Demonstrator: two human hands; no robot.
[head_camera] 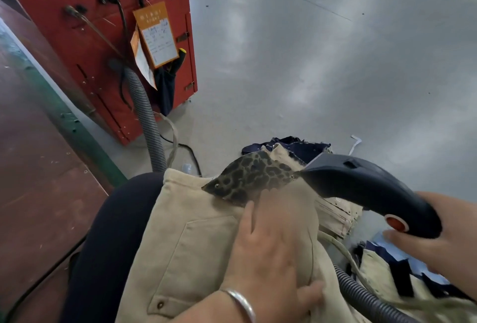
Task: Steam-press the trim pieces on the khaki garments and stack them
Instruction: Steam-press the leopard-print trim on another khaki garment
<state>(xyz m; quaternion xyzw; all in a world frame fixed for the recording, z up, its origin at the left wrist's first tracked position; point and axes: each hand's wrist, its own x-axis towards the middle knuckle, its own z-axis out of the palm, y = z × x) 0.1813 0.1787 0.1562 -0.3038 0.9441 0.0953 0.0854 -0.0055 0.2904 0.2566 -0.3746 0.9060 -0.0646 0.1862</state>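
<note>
I see the leopard-print trim piece (251, 178) lying just beyond my flat left hand (268, 248) on the khaki garment (196, 245), long axis toward the handheld steamer (366, 191) gripped in my right hand (444, 240).

We record a khaki garment (196, 248) under the left hand (268, 248), its trim piece (254, 178) leopard-spotted, dark on tan, just beyond the fingertips. The steamer (366, 188) in the right hand (444, 240) is dark navy, with a red-orange button (395, 223) ringed white beside the thumb.
</note>
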